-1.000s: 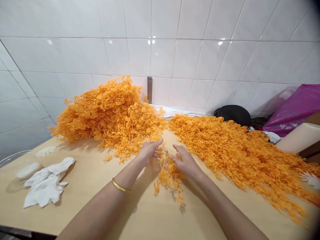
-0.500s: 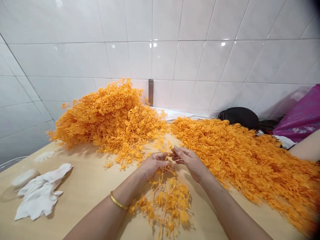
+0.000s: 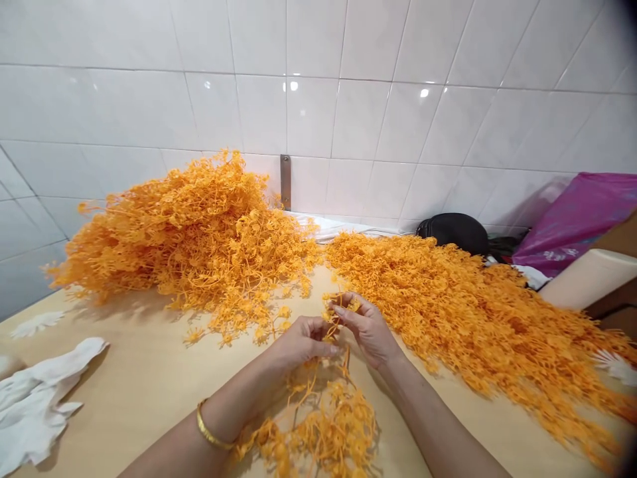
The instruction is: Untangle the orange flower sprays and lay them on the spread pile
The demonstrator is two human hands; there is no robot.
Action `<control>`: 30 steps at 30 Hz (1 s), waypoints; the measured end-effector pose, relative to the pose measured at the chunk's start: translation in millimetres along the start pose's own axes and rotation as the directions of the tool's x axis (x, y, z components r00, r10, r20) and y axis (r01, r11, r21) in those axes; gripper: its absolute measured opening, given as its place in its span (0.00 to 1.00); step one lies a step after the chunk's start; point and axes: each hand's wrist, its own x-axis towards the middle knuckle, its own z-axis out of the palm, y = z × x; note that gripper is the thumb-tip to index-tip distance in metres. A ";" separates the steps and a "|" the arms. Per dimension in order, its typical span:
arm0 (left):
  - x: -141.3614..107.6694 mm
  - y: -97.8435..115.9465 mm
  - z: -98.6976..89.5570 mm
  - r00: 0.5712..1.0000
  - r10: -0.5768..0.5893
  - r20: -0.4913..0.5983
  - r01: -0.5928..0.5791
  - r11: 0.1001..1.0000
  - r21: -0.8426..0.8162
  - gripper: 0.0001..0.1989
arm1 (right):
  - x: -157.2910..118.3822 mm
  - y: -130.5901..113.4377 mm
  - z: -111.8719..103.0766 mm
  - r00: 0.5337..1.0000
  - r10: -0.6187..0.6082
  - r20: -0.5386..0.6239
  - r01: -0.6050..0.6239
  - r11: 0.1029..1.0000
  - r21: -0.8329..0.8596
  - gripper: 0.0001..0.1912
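Observation:
An orange artificial sprig [image 3: 343, 418] trails down the table between my forearms, its upper end at my fingers. My left hand [image 3: 306, 344], with a gold bangle above the wrist, pinches a stem of it. Close on the right, my right hand [image 3: 365, 326] has thumb and fingers closed on the sprig's upper part. Behind my left hand rises a large heap of orange sprigs [image 3: 199, 232]. A flatter orange pile [image 3: 458, 305] spreads along the right side.
White crumpled cloths [image 3: 44, 398] and a white flower-shaped piece [image 3: 37, 324] are at the left. A tiled wall [image 3: 308, 119] stands behind. Toward the back right are a black case [image 3: 455, 232], a purple bag [image 3: 572, 222] and a cream roll [image 3: 592, 279].
The view has turned right, showing more of the cream roll. My left hand has moved slightly down along the sprig, and my right hand now holds its upper part.

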 end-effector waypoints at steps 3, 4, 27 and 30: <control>0.5 0.5 -3.0 0.999 0.016 -0.049 -0.027 0.974 -0.225 0.21 | -3.8 3.9 6.6 0.992 0.072 0.104 -0.065 0.996 -0.065 0.10; 1.5 0.1 -4.1 0.997 0.015 -0.077 -0.036 0.960 -0.277 0.22 | -4.9 5.5 8.3 0.983 0.114 0.144 -0.103 0.991 -0.085 0.13; 7.7 3.5 -16.1 0.990 -0.077 -0.118 0.017 0.895 -0.446 0.22 | 8.0 12.0 -5.8 0.980 -0.105 -0.167 0.047 0.947 -0.317 0.11; 7.5 0.6 -16.0 0.992 -0.016 -0.124 -0.040 0.899 -0.436 0.15 | 2.4 14.0 0.4 0.978 -0.182 -0.101 0.114 0.876 -0.469 0.08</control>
